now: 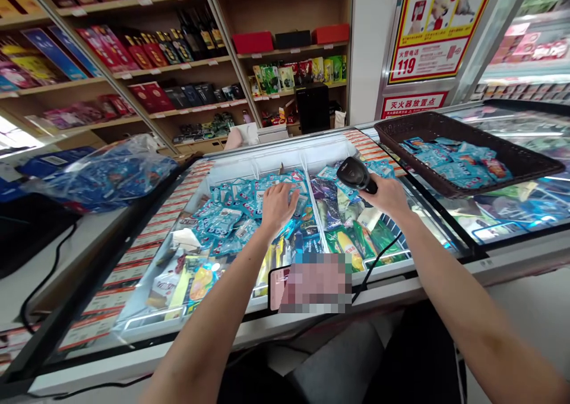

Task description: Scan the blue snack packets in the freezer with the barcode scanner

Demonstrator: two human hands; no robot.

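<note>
My right hand (388, 195) is closed round the handle of a black barcode scanner (352, 172), its head pointing left over the freezer. A black cord (378, 255) hangs below that hand. My left hand (278, 207) reaches palm down, fingers stretched and thumb apart, over the pile of blue packets (227, 217) in the chest freezer (231, 164). Whether its fingertips touch a packet I cannot tell. Between my arms, a phone (278, 288) rests at the freezer's front edge, its screen mostly blurred out.
A brown basket (387, 132) holding more blue packets stands on the freezer's right side. At the left lies a clear plastic bag (129, 166) with blue packs. A white divider (314, 205) splits the freezer. Stocked shelves (191, 66) line the back.
</note>
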